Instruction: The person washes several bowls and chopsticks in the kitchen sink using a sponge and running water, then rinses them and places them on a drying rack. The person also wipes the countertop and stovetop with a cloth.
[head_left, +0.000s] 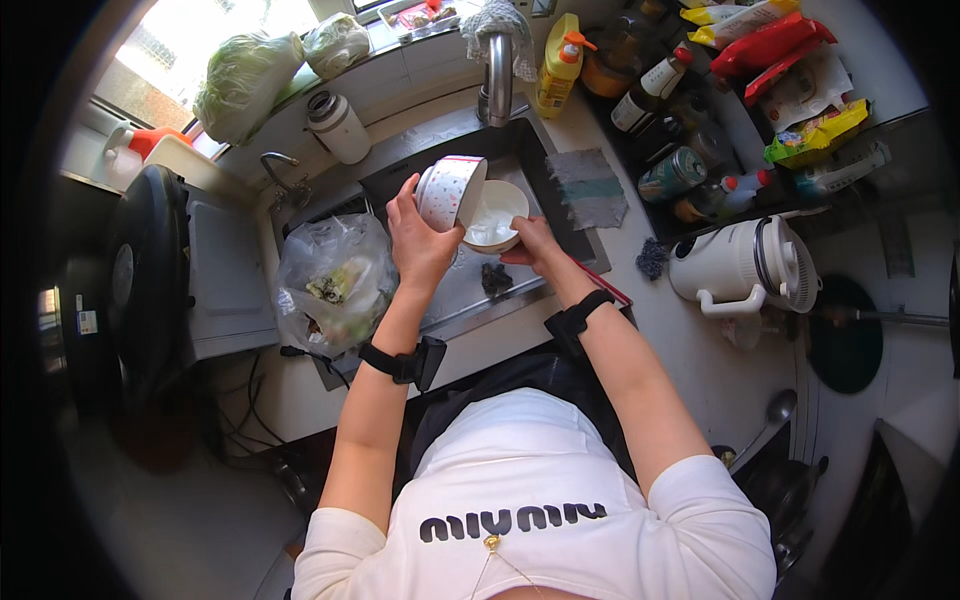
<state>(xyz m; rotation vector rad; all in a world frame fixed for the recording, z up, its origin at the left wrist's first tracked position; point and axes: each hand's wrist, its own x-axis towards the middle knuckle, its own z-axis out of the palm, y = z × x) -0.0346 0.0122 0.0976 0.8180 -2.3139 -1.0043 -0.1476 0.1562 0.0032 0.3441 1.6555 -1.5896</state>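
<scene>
My left hand (422,243) grips a white bowl with small coloured specks (452,192), tipped on its side over the sink (478,322). A second bowl edge seems to show behind it, so it may be a stack. In my right hand (537,246) is another white bowl (497,207), its inside facing up and something clear or shiny in it, perhaps water. The two bowls are close together, the speckled one partly covering the other. Below them a dark clump (495,279) lies on the sink's steel floor.
A clear plastic bag of food scraps (335,285) sits at the sink's left. The faucet (497,85) rises behind. A grey cloth (588,188), a yellow pump bottle (558,70) and a white kettle (735,265) stand or lie right. A white flask (340,128) stands back left.
</scene>
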